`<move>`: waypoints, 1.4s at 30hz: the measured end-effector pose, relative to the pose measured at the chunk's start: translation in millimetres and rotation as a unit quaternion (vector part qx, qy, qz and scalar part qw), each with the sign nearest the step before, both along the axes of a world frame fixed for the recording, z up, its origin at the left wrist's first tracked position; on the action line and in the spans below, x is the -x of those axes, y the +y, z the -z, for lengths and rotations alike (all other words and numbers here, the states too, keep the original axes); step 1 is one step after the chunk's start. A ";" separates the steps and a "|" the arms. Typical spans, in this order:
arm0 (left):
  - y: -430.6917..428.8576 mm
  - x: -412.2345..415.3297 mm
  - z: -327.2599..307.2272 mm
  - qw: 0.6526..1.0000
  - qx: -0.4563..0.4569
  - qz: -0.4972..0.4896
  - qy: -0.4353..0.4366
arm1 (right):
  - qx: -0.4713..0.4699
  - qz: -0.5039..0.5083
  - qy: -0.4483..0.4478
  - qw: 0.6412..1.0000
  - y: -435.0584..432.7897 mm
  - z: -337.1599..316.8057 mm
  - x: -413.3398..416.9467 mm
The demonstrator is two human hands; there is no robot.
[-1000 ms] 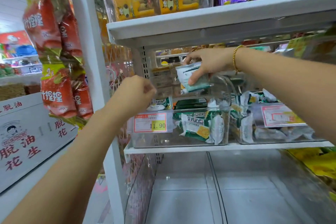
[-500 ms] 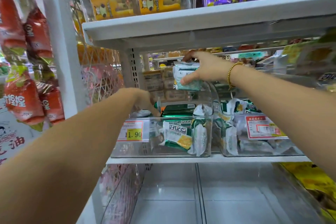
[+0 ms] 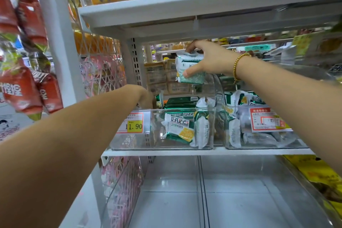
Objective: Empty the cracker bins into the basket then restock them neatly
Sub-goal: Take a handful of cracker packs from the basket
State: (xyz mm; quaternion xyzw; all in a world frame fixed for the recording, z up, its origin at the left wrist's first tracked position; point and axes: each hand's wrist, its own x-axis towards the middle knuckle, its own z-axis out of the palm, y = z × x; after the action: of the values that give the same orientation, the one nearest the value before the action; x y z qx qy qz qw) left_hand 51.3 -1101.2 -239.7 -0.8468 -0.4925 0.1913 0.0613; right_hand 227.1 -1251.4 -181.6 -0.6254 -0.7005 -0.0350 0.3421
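Head view: right hand [image 3: 209, 59] is up under the upper shelf [image 3: 203, 5], fingers and thumb closed round a small stack of cracker packs [image 3: 190, 68], held above the back of the left bin [image 3: 185, 127]. Vs a sec ago the stack sits a bit higher and further in over the bin, w/ the wrist turned more side-on, so it looks carried in for placing, not lifted out. Left hand [image 3: 146, 96] has gone from a loose fist in front of the bin to reaching over its front-left corner, just above the price tag [image 3: 133, 124]; fingers are hidden behind the wrist, so can't tell if it's gripping anything or just steadying the rim.

Left bin has only a few packs, upright toward its right side, w/ dark green packs [image 3: 180, 101] lying flat behind; its left half looks bare. Right bin [image 3: 262, 140] next to it holds a looser jumble. Lower shelf [image 3: 185, 200] below is bare. No basket in view.

Judgement: this is restocking, not emptying. Stack probably goes down in the left bin's open space, w/ left hand clearing or bracing. Risk: loose packs tip over when the stack lands.
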 end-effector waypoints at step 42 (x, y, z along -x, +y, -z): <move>-332.4 125.0 314.0 0.814 0.549 -0.056 -0.179 | 0.382 -0.024 0.533 0.754 -343.0 428.7 61.0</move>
State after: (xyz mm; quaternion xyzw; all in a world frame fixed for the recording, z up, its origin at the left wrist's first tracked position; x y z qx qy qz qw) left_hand -73.7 -1433.6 -553.7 -0.7299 -0.3545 0.2778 -0.5142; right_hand 166.1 -1594.5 -610.2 -0.6045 -0.3740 0.5831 0.3933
